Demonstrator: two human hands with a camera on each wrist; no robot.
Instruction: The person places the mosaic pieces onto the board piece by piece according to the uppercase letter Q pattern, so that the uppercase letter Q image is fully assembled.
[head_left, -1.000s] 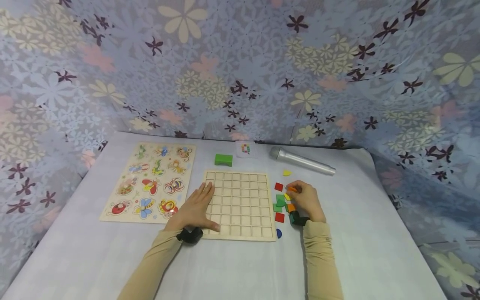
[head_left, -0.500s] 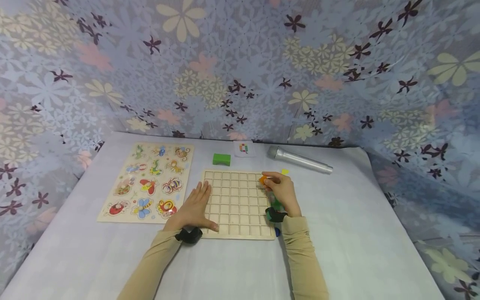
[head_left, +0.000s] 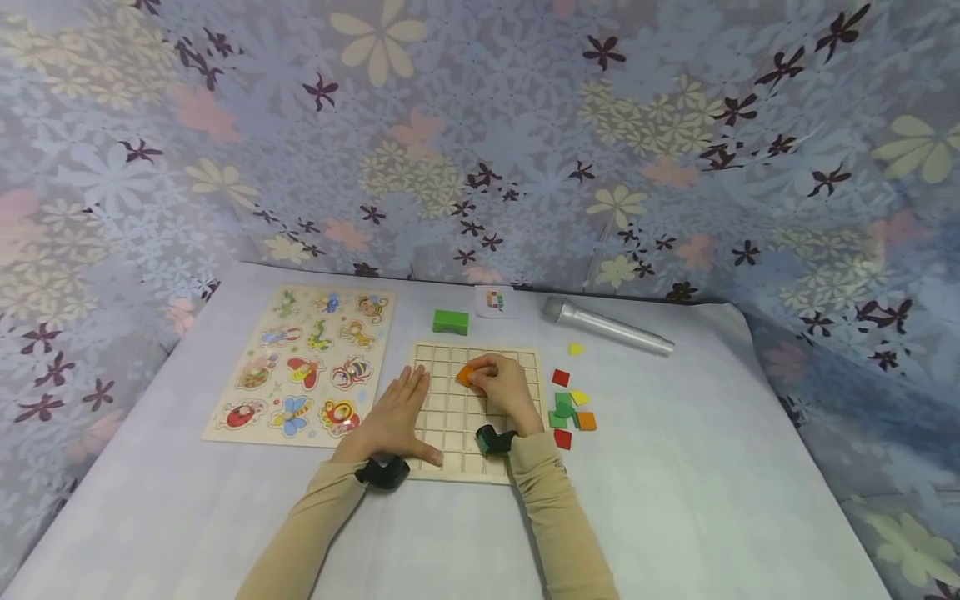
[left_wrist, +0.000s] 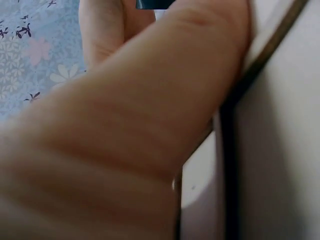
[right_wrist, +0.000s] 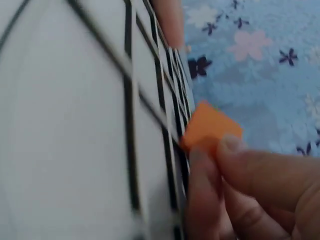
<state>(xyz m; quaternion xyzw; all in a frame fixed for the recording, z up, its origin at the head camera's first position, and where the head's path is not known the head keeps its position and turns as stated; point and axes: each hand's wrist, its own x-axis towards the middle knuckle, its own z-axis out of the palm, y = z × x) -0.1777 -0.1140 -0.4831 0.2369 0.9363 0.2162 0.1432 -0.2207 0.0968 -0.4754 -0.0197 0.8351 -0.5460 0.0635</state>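
Note:
A wooden grid board (head_left: 465, 477) of small square cells lies at the middle of the table. My left hand (head_left: 393, 417) rests flat on its left side, fingers straight and thumb spread along the near edge. In the left wrist view the thumb (left_wrist: 150, 85) fills much of the picture. Over the upper middle cells, my right hand (head_left: 504, 388) pinches an orange square tile (right_wrist: 210, 127) between thumb and fingertips. The tile stands tilted, one corner right at the grid lines in the right wrist view.
Loose tiles in green (head_left: 562, 404), red (head_left: 561, 377), yellow (head_left: 576, 348) and orange (head_left: 587, 421) lie right of the board. Behind are a green block (head_left: 451, 322), a pattern card (head_left: 496, 302) and a silver microphone (head_left: 611, 326). An insect puzzle board (head_left: 300, 367) lies left.
My right hand has picked up the orange tile from the loose pieces and carried it left over the board. My left hand has stayed in place.

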